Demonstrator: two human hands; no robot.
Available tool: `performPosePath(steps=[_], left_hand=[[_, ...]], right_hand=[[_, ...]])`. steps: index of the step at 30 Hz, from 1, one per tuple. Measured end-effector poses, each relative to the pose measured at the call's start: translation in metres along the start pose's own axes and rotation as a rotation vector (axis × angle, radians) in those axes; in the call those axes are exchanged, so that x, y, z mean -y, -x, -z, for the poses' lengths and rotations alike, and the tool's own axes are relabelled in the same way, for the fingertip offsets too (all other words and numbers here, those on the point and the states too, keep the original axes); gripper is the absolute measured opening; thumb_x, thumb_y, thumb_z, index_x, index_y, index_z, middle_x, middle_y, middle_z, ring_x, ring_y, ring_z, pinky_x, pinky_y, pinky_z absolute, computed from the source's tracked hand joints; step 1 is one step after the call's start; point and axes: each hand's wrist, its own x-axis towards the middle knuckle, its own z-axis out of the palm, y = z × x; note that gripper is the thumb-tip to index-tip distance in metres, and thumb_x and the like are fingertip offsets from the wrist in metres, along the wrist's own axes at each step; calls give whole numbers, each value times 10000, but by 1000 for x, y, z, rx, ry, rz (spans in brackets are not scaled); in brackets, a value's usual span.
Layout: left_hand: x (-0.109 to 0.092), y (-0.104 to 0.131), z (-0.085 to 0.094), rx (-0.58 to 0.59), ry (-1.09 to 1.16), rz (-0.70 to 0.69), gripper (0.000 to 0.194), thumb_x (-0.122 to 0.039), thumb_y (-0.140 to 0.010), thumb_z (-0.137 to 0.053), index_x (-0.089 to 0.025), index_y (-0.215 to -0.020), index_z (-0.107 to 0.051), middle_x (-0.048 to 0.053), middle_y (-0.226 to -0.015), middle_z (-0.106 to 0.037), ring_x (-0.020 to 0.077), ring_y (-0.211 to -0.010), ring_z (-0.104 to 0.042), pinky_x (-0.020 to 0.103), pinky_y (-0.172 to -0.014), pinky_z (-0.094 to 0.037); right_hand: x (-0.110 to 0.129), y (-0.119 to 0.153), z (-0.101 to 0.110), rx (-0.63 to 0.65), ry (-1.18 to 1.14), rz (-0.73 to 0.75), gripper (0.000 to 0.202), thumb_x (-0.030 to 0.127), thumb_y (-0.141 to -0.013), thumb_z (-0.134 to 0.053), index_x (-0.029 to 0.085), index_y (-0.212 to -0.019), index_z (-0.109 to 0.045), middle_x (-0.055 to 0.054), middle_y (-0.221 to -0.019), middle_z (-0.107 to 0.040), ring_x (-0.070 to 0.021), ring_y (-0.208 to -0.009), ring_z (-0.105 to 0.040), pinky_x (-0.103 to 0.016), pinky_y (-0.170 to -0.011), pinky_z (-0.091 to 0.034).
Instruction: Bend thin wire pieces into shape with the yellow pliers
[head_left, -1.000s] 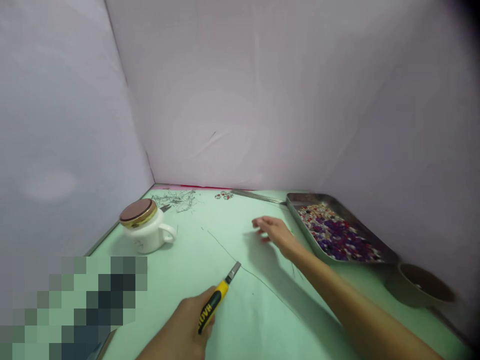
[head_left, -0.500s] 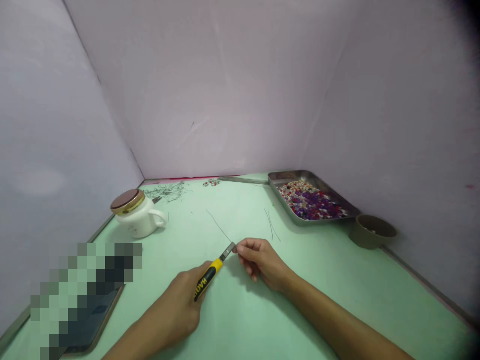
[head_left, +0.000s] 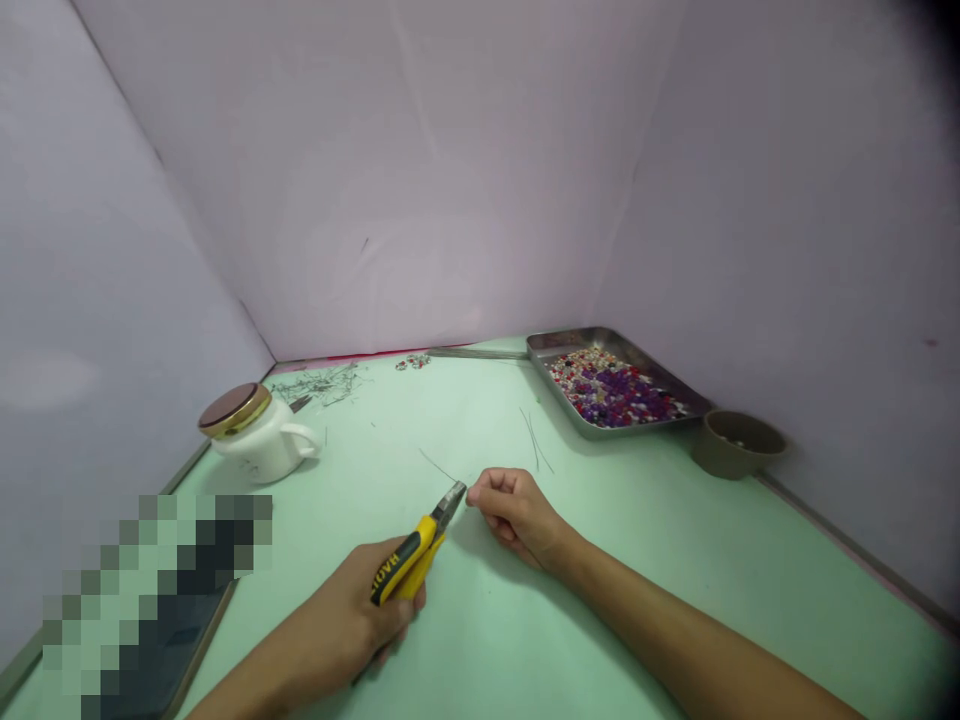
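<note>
My left hand [head_left: 375, 600] is wrapped round yellow-and-black pliers [head_left: 417, 548], their metal jaws pointing up and right. A thin wire [head_left: 436, 464] runs up and left from beside the jaw tips. Close to the right of those tips, my right hand [head_left: 517, 515] is closed, thumb and forefinger pinched together. Whatever sits in that pinch is too small to make out, though the wire's end lies near it. Two more thin wires [head_left: 534, 440] lie on the green table just beyond my right hand.
A metal tray [head_left: 592, 432] of mixed beads stands at the back right, beside a brown bowl [head_left: 739, 445]. A lidded white mug [head_left: 262, 455] is on the left, near scattered wire bits [head_left: 322, 383] and a phone [head_left: 176, 640]. Beaded pieces [head_left: 412, 362] lie at the back.
The pliers have turned in my left hand, so both handles now show. Their jaws have shifted slightly away from my right fingertips. The wire's visible part looks shorter. The view has shifted slightly.
</note>
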Motion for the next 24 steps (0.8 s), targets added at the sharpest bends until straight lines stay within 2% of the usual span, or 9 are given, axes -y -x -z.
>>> performPosePath(steps=[2, 4, 7, 11, 14, 16, 19, 21, 24], left_hand=[[-3, 2, -3, -116, -188, -71, 180, -127, -728, -413, -185, -865, -516, 8, -733, -547, 159, -710, -527, 232, -673, -428], [-1, 2, -7, -192, -387, -87, 378, -67, -722, -392, -192, -1065, -493, 54, -917, -562, 205, -899, -518, 269, -815, -388], [9, 0, -14, -278, -709, 63, 671, 28, -649, -356, -168, -1289, -319, 118, -1032, -526, 244, -904, -525, 319, -776, -394], [15, -3, -18, -362, -925, 138, 747, 63, -628, -323, -164, -1334, -231, 133, -1049, -502, 238, -867, -513, 294, -674, -397], [6, 0, -13, -310, -692, 10, 600, 14, -680, -352, -183, -1246, -349, 76, -932, -528, 193, -808, -514, 265, -708, -388], [-2, 4, -8, -231, -444, -71, 360, -52, -717, -377, -177, -1036, -487, 22, -803, -524, 164, -747, -497, 242, -695, -389], [-7, 8, -5, -76, -89, 3, 103, -122, -714, -407, -168, -767, -482, -43, -586, -450, 103, -524, -413, 202, -494, -352], [-5, 8, -5, 50, 146, 17, 40, -165, -705, -443, -164, -741, -461, -53, -541, -439, 79, -448, -376, 194, -433, -319], [1, 7, -4, 176, 445, -37, 153, -264, -697, -510, -161, -797, -458, 2, -703, -503, 90, -505, -442, 206, -441, -361]], right_hand=[[-2, 0, 0, -7, 2, -4, 250, 314, -581, -672, 159, -559, -477, 97, -333, -384, -13, -257, -233, -155, -259, -136], [-3, -1, 0, -14, 12, -7, 229, 297, -583, -667, 156, -562, -488, 95, -340, -395, -12, -257, -235, -154, -257, -138], [-4, -2, -1, -26, 29, -15, 197, 284, -591, -656, 152, -582, -510, 96, -354, -403, -9, -258, -239, -150, -256, -143], [-3, -2, -1, -47, 20, -6, 209, 299, -601, -656, 153, -590, -507, 102, -356, -387, -7, -265, -233, -146, -256, -151], [-3, -2, -2, -38, 4, 10, 228, 315, -604, -666, 152, -602, -508, 105, -357, -377, -9, -272, -236, -145, -261, -156], [-4, -2, -1, -9, -13, 29, 243, 328, -606, -675, 148, -616, -513, 100, -374, -391, -10, -282, -254, -144, -267, -167], [-5, -1, 0, 31, -39, 68, 271, 351, -610, -684, 144, -619, -509, 92, -391, -409, -11, -294, -277, -142, -274, -175], [-6, -1, 2, 43, -42, 87, 289, 367, -617, -683, 146, -606, -498, 81, -395, -430, -14, -291, -290, -144, -273, -177], [-6, 0, 3, 73, -52, 91, 302, 381, -625, -681, 149, -598, -489, 68, -410, -457, -18, -295, -312, -146, -274, -185]])
